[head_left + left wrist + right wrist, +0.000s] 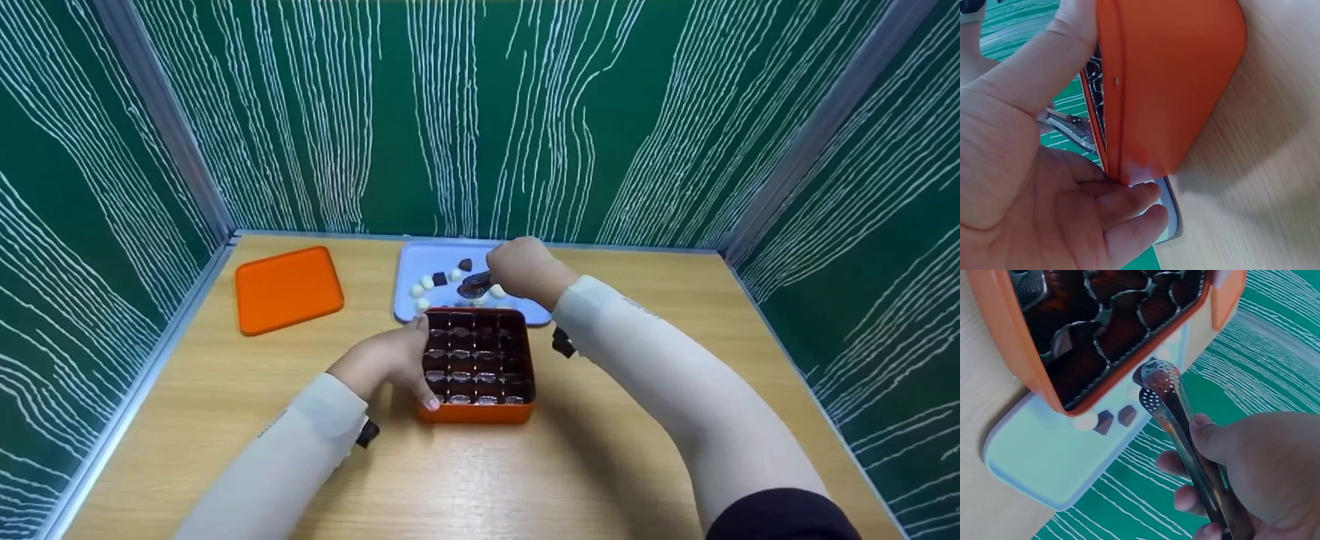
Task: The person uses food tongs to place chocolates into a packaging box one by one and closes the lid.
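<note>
My left hand grips the left side of an orange square box, thumb at the near corner, fingers toward the far one. A dark brown insert divides the box into small compartments; a brown piece lies in one. My right hand holds metal tongs with perforated heads over a pale blue tray. A dark chocolate-like piece shows at the tong heads; I cannot tell whether they pinch it. White round pieces and brown angular pieces lie on the tray.
A flat orange lid lies on the wooden table at the back left. Green panels with white wavy lines enclose the table at the back and both sides. The box overlaps the tray's near edge in the head view.
</note>
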The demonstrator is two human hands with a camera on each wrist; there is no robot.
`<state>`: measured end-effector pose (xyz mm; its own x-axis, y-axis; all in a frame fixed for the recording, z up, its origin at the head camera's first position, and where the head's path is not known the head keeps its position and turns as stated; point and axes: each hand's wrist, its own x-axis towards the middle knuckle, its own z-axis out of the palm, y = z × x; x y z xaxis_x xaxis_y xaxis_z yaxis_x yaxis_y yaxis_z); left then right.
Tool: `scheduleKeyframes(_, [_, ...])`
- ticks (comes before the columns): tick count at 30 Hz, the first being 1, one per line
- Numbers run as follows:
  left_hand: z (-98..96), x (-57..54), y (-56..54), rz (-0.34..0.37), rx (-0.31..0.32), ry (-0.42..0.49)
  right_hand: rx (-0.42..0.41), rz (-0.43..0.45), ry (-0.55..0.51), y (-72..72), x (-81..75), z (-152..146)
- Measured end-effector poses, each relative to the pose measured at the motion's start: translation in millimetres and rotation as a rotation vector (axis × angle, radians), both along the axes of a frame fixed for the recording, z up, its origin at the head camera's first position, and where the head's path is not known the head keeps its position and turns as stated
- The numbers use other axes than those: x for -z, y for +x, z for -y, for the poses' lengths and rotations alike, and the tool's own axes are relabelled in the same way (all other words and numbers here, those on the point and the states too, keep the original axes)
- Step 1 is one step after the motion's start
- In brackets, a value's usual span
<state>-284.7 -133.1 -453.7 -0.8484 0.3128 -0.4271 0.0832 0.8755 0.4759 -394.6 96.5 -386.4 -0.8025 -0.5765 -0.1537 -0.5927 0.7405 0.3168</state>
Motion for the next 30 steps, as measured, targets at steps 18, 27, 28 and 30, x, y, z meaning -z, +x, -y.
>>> scheduleKeyframes(18, [16.6, 6.7, -2.0, -0.033, 0.045, 0.126, -0.176, -0.013, 0.032, 48.1, -12.7, 42.1])
scheduleKeyframes(27, [13.9, 4.1, -1.4, -0.083, 0.089, 0.168, -0.198, -0.091, 0.240, 49.8, -2.6, 69.5])
scheduleKeyframes(28, [14.2, 4.4, -1.3, -0.077, 0.084, 0.170, -0.196, -0.102, 0.262, 50.3, -1.7, 73.2])
scheduleKeyframes(30, [13.2, 4.9, -1.3, -0.076, 0.083, 0.180, -0.191, -0.119, 0.295, 51.3, 0.5, 80.2])
